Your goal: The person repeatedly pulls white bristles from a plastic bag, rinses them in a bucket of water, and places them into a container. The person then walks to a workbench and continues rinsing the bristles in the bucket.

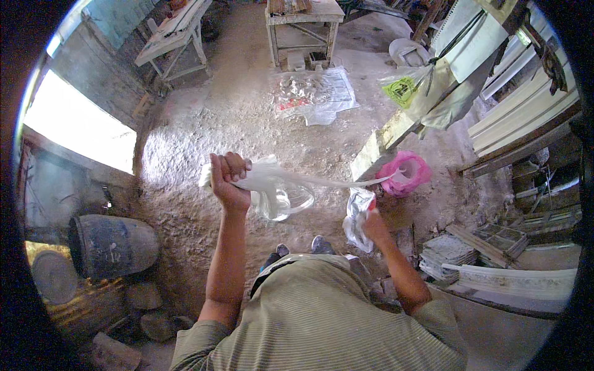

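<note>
My left hand [231, 178], raised in front of me at left, is closed round a bundle of white fibre strands [270, 190]. Loose loops of it hang below and to the right of the fist. From the bundle a long strand stretches right to a pink plastic bag [418, 172], which stands open on the floor with white material inside. Closer to my body, my right hand [374, 225] grips a crumpled white plastic bag [357, 230] with a red patch. The fingers of that hand are partly blurred.
A wooden post [377, 149] with plastic bags hung on it rises beside the pink bag. Newspaper [334, 99] with white lumps lies ahead on the floor. At left lies a dark barrel [114, 246]; at right are stacked white panels [442, 255]. A small table [304, 20] stands at the back.
</note>
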`<state>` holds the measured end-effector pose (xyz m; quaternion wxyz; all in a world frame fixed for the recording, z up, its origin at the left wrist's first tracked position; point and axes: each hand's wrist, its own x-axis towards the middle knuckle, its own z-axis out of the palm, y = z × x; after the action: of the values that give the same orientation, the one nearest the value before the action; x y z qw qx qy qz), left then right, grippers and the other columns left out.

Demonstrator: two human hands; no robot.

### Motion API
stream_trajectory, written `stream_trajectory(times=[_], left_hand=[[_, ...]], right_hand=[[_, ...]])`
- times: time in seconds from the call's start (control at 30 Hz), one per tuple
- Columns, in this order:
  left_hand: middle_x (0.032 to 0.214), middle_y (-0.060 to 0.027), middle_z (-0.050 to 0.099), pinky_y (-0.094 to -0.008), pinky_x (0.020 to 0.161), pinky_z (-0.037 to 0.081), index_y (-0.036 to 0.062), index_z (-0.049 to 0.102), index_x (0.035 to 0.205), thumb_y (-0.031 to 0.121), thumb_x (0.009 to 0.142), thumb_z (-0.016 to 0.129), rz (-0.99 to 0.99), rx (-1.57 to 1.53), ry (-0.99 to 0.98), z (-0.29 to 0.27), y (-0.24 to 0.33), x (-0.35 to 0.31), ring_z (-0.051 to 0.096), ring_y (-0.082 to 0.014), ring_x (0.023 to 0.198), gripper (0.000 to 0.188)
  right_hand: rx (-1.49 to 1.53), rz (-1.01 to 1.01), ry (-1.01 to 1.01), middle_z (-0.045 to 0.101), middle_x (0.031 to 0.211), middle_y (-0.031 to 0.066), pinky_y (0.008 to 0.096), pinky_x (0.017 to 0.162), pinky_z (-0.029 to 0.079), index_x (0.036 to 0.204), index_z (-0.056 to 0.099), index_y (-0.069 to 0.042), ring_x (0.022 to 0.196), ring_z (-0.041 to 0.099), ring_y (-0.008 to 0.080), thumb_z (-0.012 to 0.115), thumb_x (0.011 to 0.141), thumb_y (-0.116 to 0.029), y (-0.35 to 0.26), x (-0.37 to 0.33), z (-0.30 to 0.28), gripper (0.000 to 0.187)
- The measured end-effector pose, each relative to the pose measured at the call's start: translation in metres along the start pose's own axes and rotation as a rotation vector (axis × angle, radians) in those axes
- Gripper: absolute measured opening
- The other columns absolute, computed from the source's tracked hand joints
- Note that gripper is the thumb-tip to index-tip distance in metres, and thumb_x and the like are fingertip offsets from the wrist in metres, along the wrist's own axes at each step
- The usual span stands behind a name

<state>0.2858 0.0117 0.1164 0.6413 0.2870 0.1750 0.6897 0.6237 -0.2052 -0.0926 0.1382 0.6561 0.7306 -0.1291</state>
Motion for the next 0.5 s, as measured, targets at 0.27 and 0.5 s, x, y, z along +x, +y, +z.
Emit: stream_trajectory(times=[0.27,0.5], left_hand=[[0.056,0.0014,0.025,-0.0304,0.059,0.032,0.017,0.029,0.059,0.034,0.106,0.038,0.037,-0.091,-0.034,0.056,0.053,0.006,0.027,-0.0127,0.054,0.05],[0.056,0.002,0.023,-0.0286,0.058,0.032,0.0182,0.028,0.059,0.031,0.105,0.041,0.136,-0.043,0.078,0.061,0.085,0.009,0.026,-0.012,0.055,0.049]], right_hand=[[0.582,0.349,0.304,0.065,0.092,0.0279,0.0531,0.08,0.052,0.11,0.055,0.005,0.086,0.066,0.0426,0.063,0.082,-0.026,-0.054,0.079,0.097,0.042],[0.626,0.468,0.563,0.066,0.096,0.03,0.0511,0.078,0.053,0.142,0.018,0.014,0.085,0.066,0.0444,0.068,0.082,-0.029,-0.061,0.14,0.012,0.089]])
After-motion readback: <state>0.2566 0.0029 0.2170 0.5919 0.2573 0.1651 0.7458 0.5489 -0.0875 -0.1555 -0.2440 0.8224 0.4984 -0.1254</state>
